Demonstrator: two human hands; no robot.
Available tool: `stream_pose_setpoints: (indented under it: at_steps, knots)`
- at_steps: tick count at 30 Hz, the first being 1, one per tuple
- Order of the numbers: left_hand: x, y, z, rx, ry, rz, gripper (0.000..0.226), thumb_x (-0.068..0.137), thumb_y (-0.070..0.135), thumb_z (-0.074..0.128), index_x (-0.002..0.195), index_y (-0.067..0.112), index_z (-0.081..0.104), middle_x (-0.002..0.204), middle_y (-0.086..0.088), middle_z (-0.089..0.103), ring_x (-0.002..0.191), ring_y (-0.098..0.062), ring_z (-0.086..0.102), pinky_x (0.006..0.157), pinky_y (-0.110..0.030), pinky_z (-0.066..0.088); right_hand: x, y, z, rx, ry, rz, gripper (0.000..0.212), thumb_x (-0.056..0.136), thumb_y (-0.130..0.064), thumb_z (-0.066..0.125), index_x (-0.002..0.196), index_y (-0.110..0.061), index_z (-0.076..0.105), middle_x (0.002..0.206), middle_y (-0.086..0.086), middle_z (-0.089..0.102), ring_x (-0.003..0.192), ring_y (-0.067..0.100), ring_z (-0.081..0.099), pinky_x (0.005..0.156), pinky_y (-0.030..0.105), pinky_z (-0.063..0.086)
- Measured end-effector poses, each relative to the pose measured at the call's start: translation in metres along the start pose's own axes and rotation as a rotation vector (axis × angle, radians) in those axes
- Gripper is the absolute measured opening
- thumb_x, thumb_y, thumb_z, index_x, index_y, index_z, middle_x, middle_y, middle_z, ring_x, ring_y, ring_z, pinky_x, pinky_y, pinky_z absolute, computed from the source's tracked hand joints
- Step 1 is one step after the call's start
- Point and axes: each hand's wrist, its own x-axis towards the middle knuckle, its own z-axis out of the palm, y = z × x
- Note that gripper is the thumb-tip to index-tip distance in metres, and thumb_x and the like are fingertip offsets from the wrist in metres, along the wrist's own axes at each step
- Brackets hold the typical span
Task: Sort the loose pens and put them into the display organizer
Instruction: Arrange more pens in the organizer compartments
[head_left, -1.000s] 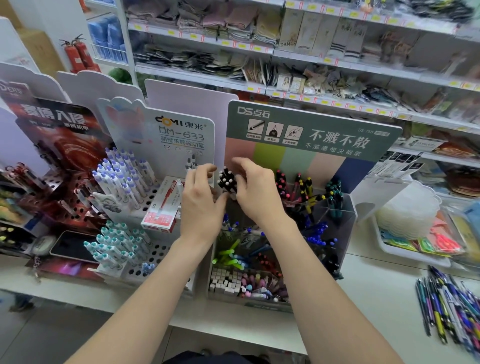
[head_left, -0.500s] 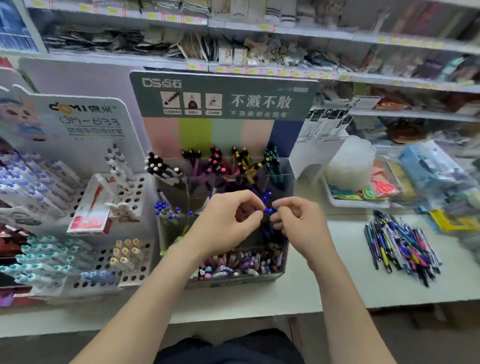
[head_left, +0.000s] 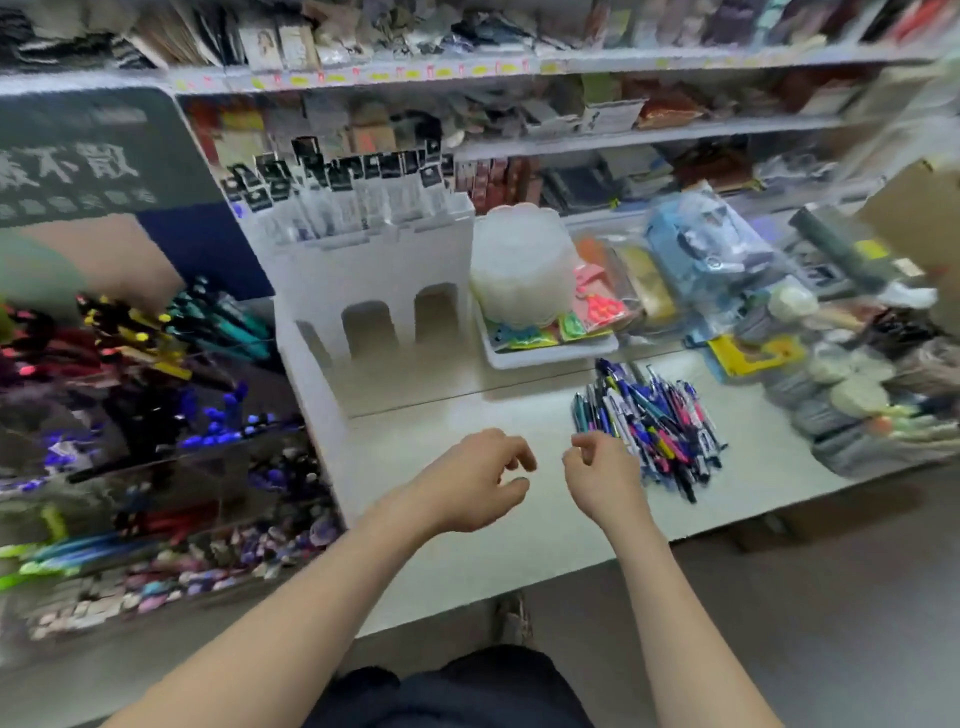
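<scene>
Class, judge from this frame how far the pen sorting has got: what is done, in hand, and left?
Done: the display organizer holds many pens grouped by colour, such as the teal pens. In hand: nothing; left hand and right hand hover empty, loosely curled, over the counter. Left: the pile of loose pens beside the right hand.

A jumbled heap of loose pens (head_left: 649, 421), blue, pink, yellow and black, lies on the white counter (head_left: 441, 566), well apart from the tiered display organizer (head_left: 208, 249) at left, blurred, its compartments holding colour-grouped pens.
</scene>
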Motion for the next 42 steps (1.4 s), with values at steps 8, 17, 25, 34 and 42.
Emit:
stream_pose_setpoints:
  at_steps: [8, 17, 25, 34, 42]
  knots:
    - [0.102, 0.017, 0.075, -0.009, -0.158, -0.208, 0.044, 0.104, 0.031, 0.054, 0.147, 0.020, 0.055, 0.148, -0.007, 0.046, 0.134, -0.026, 0.053, 0.116, -0.039, 0.040, 0.083, 0.074, 0.003, -0.375, 0.087, -0.031, 0.055, 0.102, -0.024, 0.057, 0.153, -0.009, 0.040, 0.155, 0.018, 0.040, 0.135, 0.038, 0.043, 0.105, 0.049, 0.043]
    - [0.133, -0.007, 0.114, -0.095, -0.094, -0.382, 0.043, 0.100, 0.021, 0.056, 0.142, 0.018, 0.060, 0.149, -0.009, 0.048, 0.139, -0.025, 0.049, 0.118, -0.036, 0.037, 0.113, 0.078, 0.047, -0.467, 0.074, -0.059, 0.073, 0.101, -0.020, 0.059, 0.161, 0.002, 0.023, 0.161, 0.024, 0.029, 0.139, 0.040, 0.044, 0.110, 0.046, 0.043]
    - [0.136, -0.030, 0.118, -0.219, 0.032, -0.555, 0.036, 0.097, 0.017, 0.056, 0.131, 0.019, 0.066, 0.139, -0.006, 0.053, 0.114, -0.025, 0.064, 0.098, -0.030, 0.046, 0.130, 0.059, 0.075, -0.606, 0.026, -0.012, 0.059, 0.108, -0.013, 0.034, 0.161, 0.007, 0.021, 0.157, 0.023, 0.037, 0.132, 0.036, 0.045, 0.108, 0.044, 0.038]
    - [0.130, -0.037, 0.119, -0.318, 0.115, -0.616, 0.033, 0.100, 0.015, 0.055, 0.129, 0.019, 0.067, 0.133, -0.005, 0.054, 0.104, -0.019, 0.063, 0.078, -0.028, 0.047, 0.142, 0.047, 0.091, -0.649, -0.025, 0.018, 0.057, 0.106, -0.014, 0.029, 0.158, 0.007, 0.029, 0.143, 0.021, 0.051, 0.120, 0.033, 0.053, 0.101, 0.041, 0.044]
    - [0.133, -0.041, 0.122, -0.396, 0.176, -0.661, 0.032, 0.097, 0.010, 0.054, 0.123, 0.015, 0.072, 0.121, -0.006, 0.065, 0.094, -0.018, 0.065, 0.077, -0.027, 0.047, 0.137, 0.035, 0.091, -0.487, -0.140, 0.040, 0.042, 0.101, -0.014, 0.037, 0.136, 0.003, 0.053, 0.118, 0.019, 0.065, 0.099, 0.032, 0.063, 0.085, 0.038, 0.051]
